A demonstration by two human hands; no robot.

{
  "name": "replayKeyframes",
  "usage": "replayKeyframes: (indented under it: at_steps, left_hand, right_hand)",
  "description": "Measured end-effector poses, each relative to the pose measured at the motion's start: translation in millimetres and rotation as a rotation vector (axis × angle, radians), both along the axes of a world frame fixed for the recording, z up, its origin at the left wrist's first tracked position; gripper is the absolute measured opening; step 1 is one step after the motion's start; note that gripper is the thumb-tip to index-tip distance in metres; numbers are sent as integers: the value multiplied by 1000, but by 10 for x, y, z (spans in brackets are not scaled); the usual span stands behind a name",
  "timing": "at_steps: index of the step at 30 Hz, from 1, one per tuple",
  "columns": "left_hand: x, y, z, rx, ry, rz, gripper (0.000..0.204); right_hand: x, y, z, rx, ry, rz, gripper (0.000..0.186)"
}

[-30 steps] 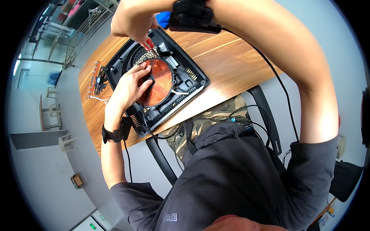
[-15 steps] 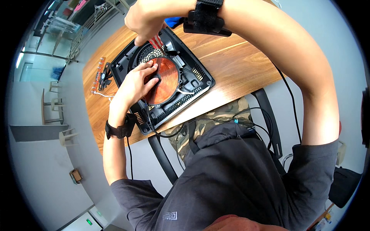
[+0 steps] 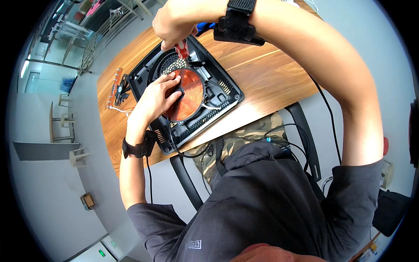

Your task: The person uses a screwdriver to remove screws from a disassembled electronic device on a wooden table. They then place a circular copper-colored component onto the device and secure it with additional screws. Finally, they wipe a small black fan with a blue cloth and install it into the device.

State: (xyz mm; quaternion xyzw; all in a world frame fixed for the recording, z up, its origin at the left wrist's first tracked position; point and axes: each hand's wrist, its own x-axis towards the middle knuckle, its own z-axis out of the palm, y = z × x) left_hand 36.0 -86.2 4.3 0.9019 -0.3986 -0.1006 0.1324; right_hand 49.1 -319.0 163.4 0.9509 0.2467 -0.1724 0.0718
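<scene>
A black induction cooker base lies open on the wooden table. Inside it sits a round copper coil. My left hand rests on the coil's left side, fingers stretched out and the thumb near its centre. Above the coil's far edge, my right hand is closed around a screwdriver with a red and white handle. The shaft points down to the coil's far rim; what its tip touches is too small to tell. Behind the coil shows a round vent grille.
Left of the base lie an orange circuit board and a black part with wires. Something blue sits at the table's far side. Black cables run over the near table edge toward my lap.
The screwdriver handle now stands more upright, and my right hand has turned slightly with it. My left hand stays on the coil. The whole view has shifted a little.
</scene>
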Motion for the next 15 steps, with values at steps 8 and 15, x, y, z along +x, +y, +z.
replayKeyframes:
  at_steps: [8, 15]
  left_hand:
    - [-46, 36, -15, -6, -26, 14, 44]
    - [-40, 26, -27, -16, -16, 9, 44]
  right_hand:
    - [-160, -54, 158, -38, -3, 147, 35]
    - [224, 119, -535, 289, -512, 315, 28]
